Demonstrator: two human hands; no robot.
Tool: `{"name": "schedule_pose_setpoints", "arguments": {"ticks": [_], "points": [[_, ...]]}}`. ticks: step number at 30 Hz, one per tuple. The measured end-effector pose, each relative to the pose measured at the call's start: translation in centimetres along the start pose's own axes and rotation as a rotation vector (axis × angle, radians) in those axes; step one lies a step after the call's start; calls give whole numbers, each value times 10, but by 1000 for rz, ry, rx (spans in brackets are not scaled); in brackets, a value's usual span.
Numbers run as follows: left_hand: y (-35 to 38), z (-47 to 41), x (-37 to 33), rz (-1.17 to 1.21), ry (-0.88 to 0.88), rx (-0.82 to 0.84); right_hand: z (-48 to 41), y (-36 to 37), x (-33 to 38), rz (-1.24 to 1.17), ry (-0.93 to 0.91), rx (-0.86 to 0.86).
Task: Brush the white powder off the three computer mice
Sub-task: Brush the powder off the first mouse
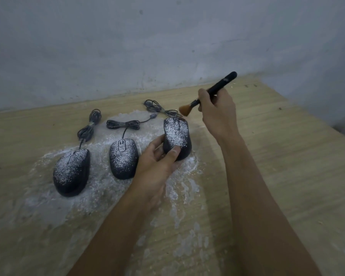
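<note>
Head view: left hand (157,162) grips right mouse (176,137); right hand (217,112) pinches brush (213,90) just above.

Pale wooden table (267,156), and it's a mess: white powder (100,188) spread wide across the boards. In the thick of the drift sits the middle mouse (123,158), dusted white, its cable (124,124) bundled just behind it. Left of it lies a second mouse (71,172), with a coiled cable (89,126) behind that one too. Right of it is the third mouse (177,136), tilted; whether it rests on the wood is hard to tell.
</note>
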State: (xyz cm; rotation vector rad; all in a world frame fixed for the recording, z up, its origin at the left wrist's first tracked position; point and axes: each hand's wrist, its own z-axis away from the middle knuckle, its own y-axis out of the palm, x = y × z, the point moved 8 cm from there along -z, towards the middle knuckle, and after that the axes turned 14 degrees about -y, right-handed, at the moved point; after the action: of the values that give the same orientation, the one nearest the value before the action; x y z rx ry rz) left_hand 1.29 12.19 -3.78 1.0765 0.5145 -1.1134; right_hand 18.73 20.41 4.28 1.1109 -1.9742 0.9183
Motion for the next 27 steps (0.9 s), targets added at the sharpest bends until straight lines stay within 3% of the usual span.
{"name": "schedule_pose_setpoints", "arguments": {"ticks": [3, 7, 10, 14, 16, 18, 22, 27], "points": [[1, 1, -1, -11, 0, 0, 3, 10, 2, -33, -11, 74], [1, 2, -1, 6, -3, 5, 1, 2, 3, -103, -13, -21], [2, 3, -2, 23, -8, 7, 0, 11, 6, -37, -54, 98], [2, 2, -2, 18, -3, 5, -2, 3, 7, -81, -65, -21], [3, 2, -1, 23, -10, 9, -4, 7, 7, -80, -73, 59], [2, 1, -1, 10, -6, 11, -1, 9, 1, -54, -45, 123], [1, 0, 0, 13, -7, 19, -1, -5, -5, -103, -10, -20], [-2, 0, 0, 8, -4, 5, 9, 5, -11, -211, 75, 71]]}}
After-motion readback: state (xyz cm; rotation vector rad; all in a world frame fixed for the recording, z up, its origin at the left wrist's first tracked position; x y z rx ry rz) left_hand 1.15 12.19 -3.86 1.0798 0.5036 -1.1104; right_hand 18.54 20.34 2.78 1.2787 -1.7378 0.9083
